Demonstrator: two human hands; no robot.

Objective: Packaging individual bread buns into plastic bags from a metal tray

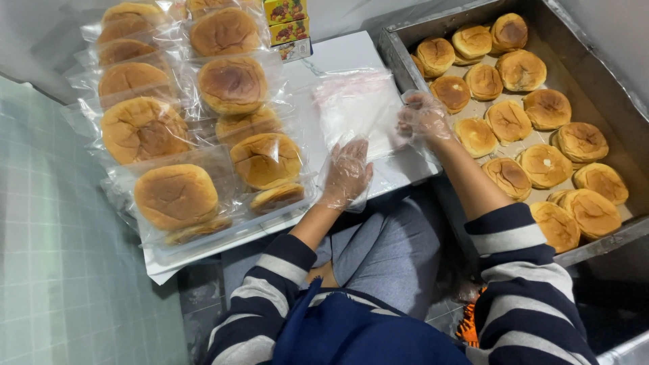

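A stack of empty clear plastic bags [355, 108] lies on the white tabletop [345, 54], just above the middle of the view, toward twelve o'clock from the person's lap. Both hands wear thin, see-through disposable gloves. The right hand [424, 118] rests at the stack's three o'clock edge, fingers bent and pinching at the top bag's rim; whether it has the film fully gripped cannot be told through the crinkled glove. The left hand [346, 172] sits at the stack's six o'clock edge, fingers loosely spread and laid flat on the lower end of the bags, holding nothing closed.

At three o'clock from the bags stands a deep metal tray [405, 34] lined with paper, filled with round, golden-brown unwrapped buns [508, 122] lying close together, many touching. The right forearm crosses the tray's near corner.

At nine o'clock from the bags, bagged buns [233, 84] lie in overlapping rows across the left part of the table, each sealed in its own clear wrapper, reaching from eleven o'clock down to seven o'clock. At twelve o'clock, just beyond the stack, small colourful cartons [287, 20] are stacked.

The person wears a navy and white striped top [527, 270] and grey trousers. A pale tiled floor [67, 236] fills the eight o'clock side.
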